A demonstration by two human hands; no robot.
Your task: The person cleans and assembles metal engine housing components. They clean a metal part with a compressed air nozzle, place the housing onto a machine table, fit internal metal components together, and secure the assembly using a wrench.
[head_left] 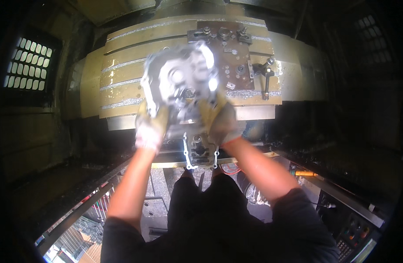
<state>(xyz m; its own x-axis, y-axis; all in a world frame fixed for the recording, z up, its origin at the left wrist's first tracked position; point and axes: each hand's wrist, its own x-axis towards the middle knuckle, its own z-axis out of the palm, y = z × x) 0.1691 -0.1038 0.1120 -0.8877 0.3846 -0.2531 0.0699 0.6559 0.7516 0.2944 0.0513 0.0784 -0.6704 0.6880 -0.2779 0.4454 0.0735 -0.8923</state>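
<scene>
Over the front part of the slotted machine table (118,76), left of centre, you have the large metal casting (155,87) up in both hands. It's silvery grey, irregular outline, round boss on its face, bright glare on its right side; motion blur eats the detail. Can't tell if it touches the table.

Your left hand (151,125), in a yellowish glove with a pale cuff, is closed on the casting's lower left edge. Your right hand (219,116), gloved too, grips the lower right edge; its fingers are smeared, exact placement unclear.

Just below, between your wrists, sits a narrower metal section (200,151) with bolt holes along its light flanged rims; can't tell whether it's joined to the casting or separate.

Right of the casting, on the table, lies a dark brown fixture plate (219,52), with a clamp (244,35) at its upper right and a bolted bracket (267,72) on its right side. Metal chips (122,103) fill the table slots.

Farther out: a gridded window (29,63) at far left, an orange handle (304,173) at right, a red hose (230,170) by your legs, your dark clothing (205,215) at the bottom.
</scene>
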